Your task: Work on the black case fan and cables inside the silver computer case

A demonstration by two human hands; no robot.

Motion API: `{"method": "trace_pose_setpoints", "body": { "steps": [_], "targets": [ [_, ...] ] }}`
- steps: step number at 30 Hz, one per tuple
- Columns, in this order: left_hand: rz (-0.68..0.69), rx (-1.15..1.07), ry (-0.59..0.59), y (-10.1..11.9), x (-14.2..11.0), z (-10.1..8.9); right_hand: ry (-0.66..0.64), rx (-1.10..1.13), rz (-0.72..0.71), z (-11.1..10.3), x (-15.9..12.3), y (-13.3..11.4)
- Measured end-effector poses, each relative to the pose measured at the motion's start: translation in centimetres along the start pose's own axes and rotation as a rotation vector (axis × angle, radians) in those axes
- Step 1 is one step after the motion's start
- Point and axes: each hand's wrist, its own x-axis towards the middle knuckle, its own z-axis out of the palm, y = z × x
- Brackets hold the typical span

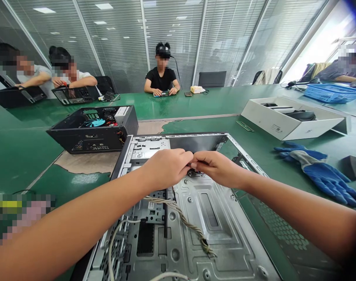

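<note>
An opened metal computer case [207,207] lies flat in front of me, its inside facing up. Over its far half, my left hand [172,166] and my right hand [214,166] meet, fingertips pinched together and touching. Whatever they pinch is hidden by the fingers. Just beneath the fingertips, a small dark bundle [192,173], perhaps wires, shows against the case floor. A twisted beige cable [189,224] runs across the case below my left hand, its end loose on the metal. A pale grey cable [115,238] curves along the left side.
A black computer case [92,134] with a blue fan stands at the back left. To the right are a white box [278,125], blue gloves [318,168], a dark block [352,168] and a blue basket [332,93]. Several people sit around the green table [154,105].
</note>
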Motion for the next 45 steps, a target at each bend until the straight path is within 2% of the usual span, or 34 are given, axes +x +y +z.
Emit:
{"method": "trace_pose_setpoints", "body": {
  "steps": [5, 9, 11, 15, 18, 20, 22, 25, 27, 30, 33, 35, 37, 40, 42, 45],
  "targets": [
    [0.070, 0.182, 0.020, -0.1, 0.1, -0.1, 0.014, -0.021, 0.024, -0.1, 0.0, -0.2],
    [0.130, 0.194, 0.006, -0.1, 0.2, 0.0, 0.009, -0.044, 0.016, -0.1, 0.0, -0.2],
    [0.051, 0.120, -0.005, 0.0, 0.3, 0.0, 0.019, -0.058, 0.008, 0.0, -0.1, -0.2],
    [-0.268, -0.258, -0.016, 0.4, 0.5, 0.0, 0.088, -0.114, -0.033, 0.2, -0.2, -0.1],
    [-0.484, -0.582, -0.132, 0.4, 0.9, -0.1, 0.131, -0.136, -0.089, 0.3, -0.3, 0.0],
    [-0.556, -0.698, -0.207, 0.3, 1.0, -0.1, 0.146, -0.134, -0.110, 0.4, -0.3, 0.1],
    [-0.494, -0.642, -0.164, 0.2, 0.9, 0.0, 0.134, -0.120, -0.120, 0.4, -0.2, 0.2],
    [-0.200, -0.331, 0.024, -0.1, 0.5, 0.1, 0.103, -0.089, -0.114, 0.3, 0.0, 0.2],
    [-0.046, -0.128, 0.083, -0.3, 0.3, 0.3, 0.087, -0.068, -0.087, 0.2, 0.1, 0.1],
    [0.098, 0.134, 0.114, -0.9, 0.1, 0.5, 0.058, -0.040, -0.034, 0.0, 0.2, -0.1],
    [0.281, 0.357, 0.241, -1.1, 0.1, 0.3, 0.030, -0.012, -0.008, -0.1, 0.1, -0.3],
    [0.362, 0.447, 0.295, -0.9, 0.2, -0.1, 0.017, 0.003, -0.001, -0.1, 0.1, -0.3],
    [0.399, 0.476, 0.293, -0.6, 0.3, -0.4, 0.029, 0.004, 0.006, -0.1, 0.0, -0.3],
    [0.300, 0.408, 0.218, -0.2, 0.3, -0.4, 0.067, -0.022, 0.009, 0.0, 0.0, -0.1],
    [0.135, 0.259, 0.161, -0.1, 0.3, -0.1, 0.087, -0.043, 0.004, 0.0, -0.1, -0.1],
    [-0.153, -0.105, 0.070, 0.0, 0.5, 0.3, 0.105, -0.064, -0.001, 0.1, -0.2, -0.1]
  ]
}}
